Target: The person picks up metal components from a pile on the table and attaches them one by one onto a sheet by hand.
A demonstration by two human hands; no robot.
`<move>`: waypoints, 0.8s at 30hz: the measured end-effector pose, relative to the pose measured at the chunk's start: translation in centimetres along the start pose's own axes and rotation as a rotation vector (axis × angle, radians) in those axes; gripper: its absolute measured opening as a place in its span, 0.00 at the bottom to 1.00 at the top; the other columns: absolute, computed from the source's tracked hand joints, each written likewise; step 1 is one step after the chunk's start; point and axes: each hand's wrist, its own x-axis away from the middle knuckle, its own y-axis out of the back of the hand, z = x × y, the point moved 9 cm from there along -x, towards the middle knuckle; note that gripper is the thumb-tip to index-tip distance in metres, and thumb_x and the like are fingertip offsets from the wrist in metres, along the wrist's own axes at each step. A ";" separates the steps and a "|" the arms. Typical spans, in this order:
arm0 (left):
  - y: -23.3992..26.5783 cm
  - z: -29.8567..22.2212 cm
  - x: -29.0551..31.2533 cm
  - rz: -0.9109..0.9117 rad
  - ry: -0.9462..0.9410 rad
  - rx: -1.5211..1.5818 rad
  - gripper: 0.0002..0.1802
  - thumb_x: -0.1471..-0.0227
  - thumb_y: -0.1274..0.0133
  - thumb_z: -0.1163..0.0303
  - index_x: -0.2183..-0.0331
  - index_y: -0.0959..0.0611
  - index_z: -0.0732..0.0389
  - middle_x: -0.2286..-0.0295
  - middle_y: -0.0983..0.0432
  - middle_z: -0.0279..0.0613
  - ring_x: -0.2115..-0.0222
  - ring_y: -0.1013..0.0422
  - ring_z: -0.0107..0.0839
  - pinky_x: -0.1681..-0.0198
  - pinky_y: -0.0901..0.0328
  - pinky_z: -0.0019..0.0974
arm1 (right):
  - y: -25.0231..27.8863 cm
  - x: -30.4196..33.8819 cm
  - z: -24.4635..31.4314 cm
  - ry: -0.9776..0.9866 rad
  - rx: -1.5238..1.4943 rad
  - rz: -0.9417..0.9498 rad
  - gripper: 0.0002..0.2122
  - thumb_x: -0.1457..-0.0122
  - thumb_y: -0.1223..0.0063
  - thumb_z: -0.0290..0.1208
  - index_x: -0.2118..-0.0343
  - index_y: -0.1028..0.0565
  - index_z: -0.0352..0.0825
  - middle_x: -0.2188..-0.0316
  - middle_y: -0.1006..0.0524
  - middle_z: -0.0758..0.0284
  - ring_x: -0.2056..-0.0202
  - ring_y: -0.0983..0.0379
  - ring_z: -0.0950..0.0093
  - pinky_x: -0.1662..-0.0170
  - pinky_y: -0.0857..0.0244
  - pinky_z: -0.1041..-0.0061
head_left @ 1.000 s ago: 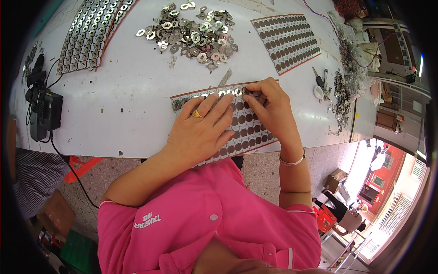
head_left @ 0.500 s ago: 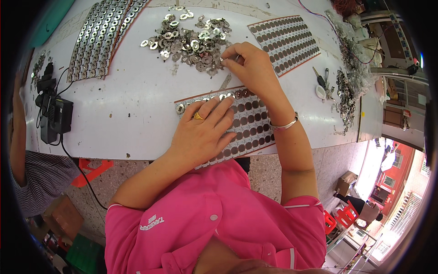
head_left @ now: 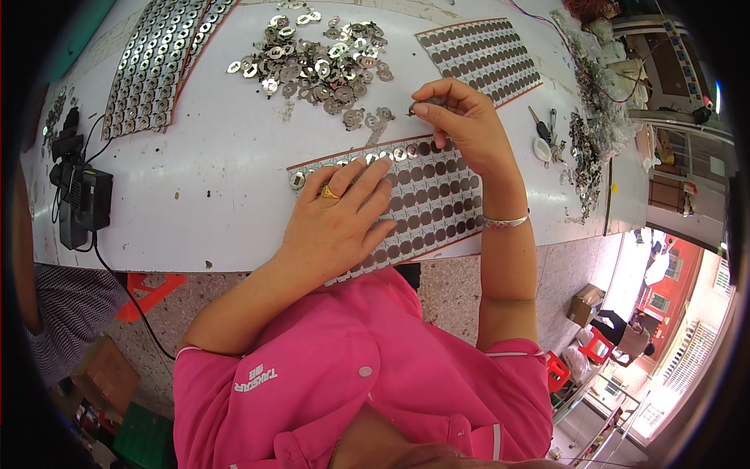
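Note:
My left hand [head_left: 340, 211] lies with its fingers spread on a panel of small round circuit boards [head_left: 426, 223] at the table's front edge. Shiny metal discs [head_left: 400, 153] sit on part of the panel's far row. The other visible rows are dark circles; the hand covers the panel's left part. Just above the far right part of the panel, my right hand [head_left: 473, 129] pinches a small metal disc [head_left: 413, 109] between thumb and fingertips. Beyond the hands lies a loose pile of ring-like metal discs [head_left: 320, 66], a few straying toward the panel.
Panels fitted with discs [head_left: 148, 70] lie at the far left. Another dark-circled panel [head_left: 480, 59] is at the far right, near some keys [head_left: 539, 125]. A black power adapter [head_left: 94, 199] with cables stands left. Plastic bags and small metal parts [head_left: 582, 160] line the right side.
My right hand has drawn back from the pile to the right, bringing a metal disc over the panel. My left hand stays on the panel. The whole view has shifted slightly.

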 end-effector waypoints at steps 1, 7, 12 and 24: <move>0.0 0.1 0.0 -0.002 0.004 0.003 0.24 0.47 0.39 0.53 0.53 0.18 0.58 0.41 0.31 0.33 0.43 0.36 0.36 0.41 0.43 0.45 | 0.2 0.4 -0.2 -0.045 -0.018 0.011 0.07 0.41 0.36 0.25 0.61 0.20 0.33 0.74 0.23 0.74 0.79 0.33 0.89 0.77 0.38 0.88; -0.1 0.0 0.0 0.008 0.005 -0.003 0.25 0.49 0.37 0.54 0.53 0.18 0.58 0.41 0.31 0.33 0.43 0.36 0.36 0.42 0.43 0.45 | 1.5 3.5 -2.0 -0.202 0.265 0.033 0.06 0.42 0.36 0.26 0.63 0.19 0.33 0.77 0.24 0.75 0.79 0.33 0.88 0.77 0.38 0.86; -0.1 0.0 0.0 0.012 0.013 -0.002 0.25 0.49 0.37 0.55 0.53 0.18 0.58 0.41 0.30 0.33 0.43 0.36 0.36 0.42 0.43 0.45 | 0.6 4.3 -1.8 -0.151 0.407 -0.020 0.05 0.43 0.36 0.26 0.64 0.19 0.33 0.80 0.25 0.75 0.80 0.34 0.89 0.76 0.40 0.85; -0.1 -0.1 0.0 0.015 0.021 -0.010 0.26 0.51 0.36 0.55 0.53 0.18 0.57 0.40 0.30 0.33 0.43 0.35 0.35 0.43 0.42 0.43 | 0.6 5.3 -1.6 0.000 0.403 -0.130 0.08 0.44 0.36 0.23 0.62 0.21 0.30 0.78 0.26 0.72 0.79 0.35 0.88 0.75 0.39 0.83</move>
